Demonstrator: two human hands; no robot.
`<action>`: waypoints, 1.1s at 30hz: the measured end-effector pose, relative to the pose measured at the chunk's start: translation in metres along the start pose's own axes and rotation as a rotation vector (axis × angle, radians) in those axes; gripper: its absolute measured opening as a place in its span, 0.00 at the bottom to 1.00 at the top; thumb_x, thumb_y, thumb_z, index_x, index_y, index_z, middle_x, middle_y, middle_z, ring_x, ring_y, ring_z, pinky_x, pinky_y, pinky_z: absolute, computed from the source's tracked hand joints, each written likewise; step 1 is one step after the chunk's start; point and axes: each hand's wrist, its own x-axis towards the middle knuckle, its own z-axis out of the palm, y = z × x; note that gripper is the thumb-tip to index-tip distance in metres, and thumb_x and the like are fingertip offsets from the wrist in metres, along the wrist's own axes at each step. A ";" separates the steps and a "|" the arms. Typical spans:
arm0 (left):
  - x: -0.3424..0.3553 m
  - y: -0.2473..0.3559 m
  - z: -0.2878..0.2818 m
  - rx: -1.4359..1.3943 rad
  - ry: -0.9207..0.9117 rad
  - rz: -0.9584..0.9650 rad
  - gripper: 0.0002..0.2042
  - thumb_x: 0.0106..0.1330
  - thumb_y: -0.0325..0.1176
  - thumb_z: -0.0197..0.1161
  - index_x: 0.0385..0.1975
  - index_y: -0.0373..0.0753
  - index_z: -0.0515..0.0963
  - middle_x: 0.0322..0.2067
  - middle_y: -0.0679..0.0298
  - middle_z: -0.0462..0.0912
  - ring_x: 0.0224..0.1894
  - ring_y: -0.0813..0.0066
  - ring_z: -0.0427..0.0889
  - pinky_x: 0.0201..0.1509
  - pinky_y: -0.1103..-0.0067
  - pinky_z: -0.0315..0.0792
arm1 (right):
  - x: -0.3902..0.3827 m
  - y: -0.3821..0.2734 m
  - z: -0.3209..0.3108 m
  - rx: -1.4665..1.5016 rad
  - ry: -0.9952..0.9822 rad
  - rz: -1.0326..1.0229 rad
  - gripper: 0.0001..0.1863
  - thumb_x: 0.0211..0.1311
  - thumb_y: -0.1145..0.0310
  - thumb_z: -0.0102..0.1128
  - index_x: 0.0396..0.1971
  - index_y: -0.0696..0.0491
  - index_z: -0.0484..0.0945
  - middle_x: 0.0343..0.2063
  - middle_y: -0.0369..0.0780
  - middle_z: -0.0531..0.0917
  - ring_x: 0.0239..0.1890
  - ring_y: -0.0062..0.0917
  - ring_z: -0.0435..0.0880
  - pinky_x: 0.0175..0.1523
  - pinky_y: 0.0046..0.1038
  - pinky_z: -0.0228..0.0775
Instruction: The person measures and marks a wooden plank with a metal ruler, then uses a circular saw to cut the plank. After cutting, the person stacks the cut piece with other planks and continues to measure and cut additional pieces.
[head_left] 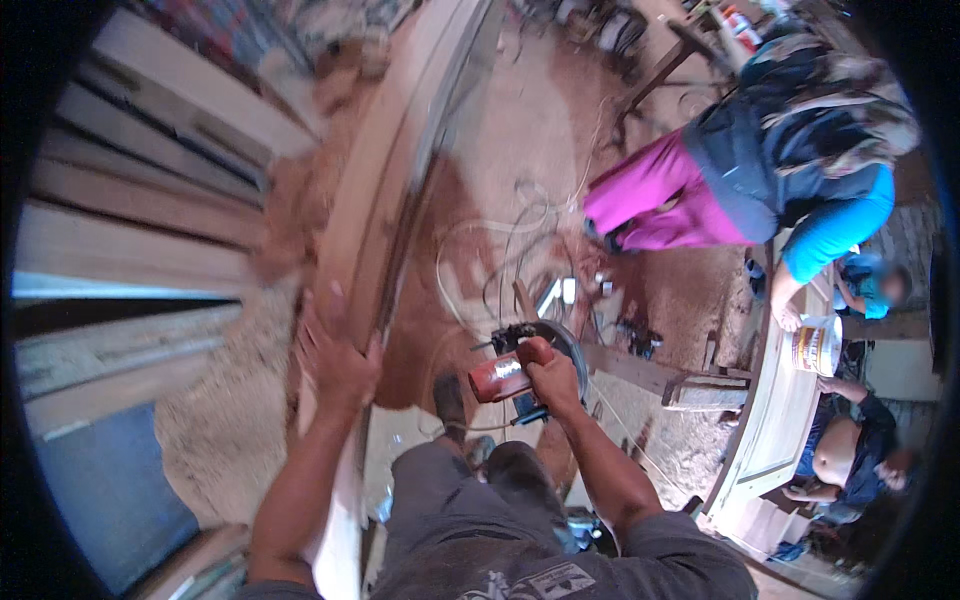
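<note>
My left hand lies on a long wooden plank, fingers stretched and spread, the thumb near its right edge. The plank runs away from me toward the top of the view. To the right of it, my right hand is wrapped round the handle of a circular saw. This saw has a red motor housing, and a rounded guard shows beyond my hand. It is held above the floor, in front of my legs and apart from the plank. Its blade is hidden from here.
Several boards are stacked at the left, beside sawdust. Loose cables trail over the floor. On the right, a person in pink trousers bends toward a panelled wooden piece bearing a white bucket. Other people are beyond it.
</note>
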 end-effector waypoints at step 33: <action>0.366 0.201 0.028 0.198 0.351 -0.264 0.39 0.71 0.62 0.63 0.75 0.45 0.66 0.76 0.45 0.59 0.79 0.39 0.54 0.78 0.42 0.50 | 0.451 -0.374 -0.369 0.429 -0.034 -0.230 0.24 0.62 0.57 0.76 0.52 0.59 0.87 0.44 0.43 0.91 0.48 0.29 0.90 0.56 0.32 0.79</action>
